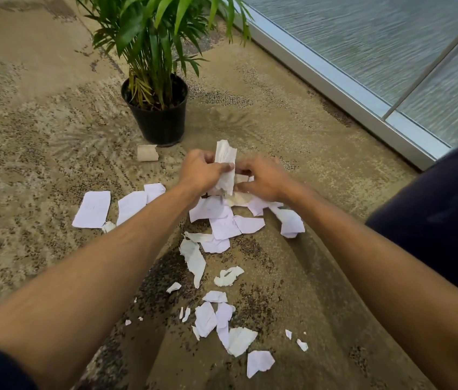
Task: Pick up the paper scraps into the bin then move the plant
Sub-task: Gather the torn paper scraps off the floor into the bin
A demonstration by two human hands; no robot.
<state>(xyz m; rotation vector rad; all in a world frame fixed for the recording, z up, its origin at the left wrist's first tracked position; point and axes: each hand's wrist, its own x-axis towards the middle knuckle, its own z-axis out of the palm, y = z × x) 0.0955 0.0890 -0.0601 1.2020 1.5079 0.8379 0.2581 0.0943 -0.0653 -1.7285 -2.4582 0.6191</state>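
Note:
Several white paper scraps (223, 223) lie scattered over the patterned carpet, from the middle down to the near edge. My left hand (203, 171) grips an upright bunch of crumpled scraps (225, 164). My right hand (264, 180) sits beside it with fingers curled round more scraps low in the pile. A green palm-like plant in a black pot (157, 114) stands just beyond my hands. No bin is in view.
A small beige folded scrap (147, 152) lies at the foot of the pot. A glass wall with a metal frame (343, 83) runs diagonally along the right. My dark-clothed knee (441, 209) is at the right edge.

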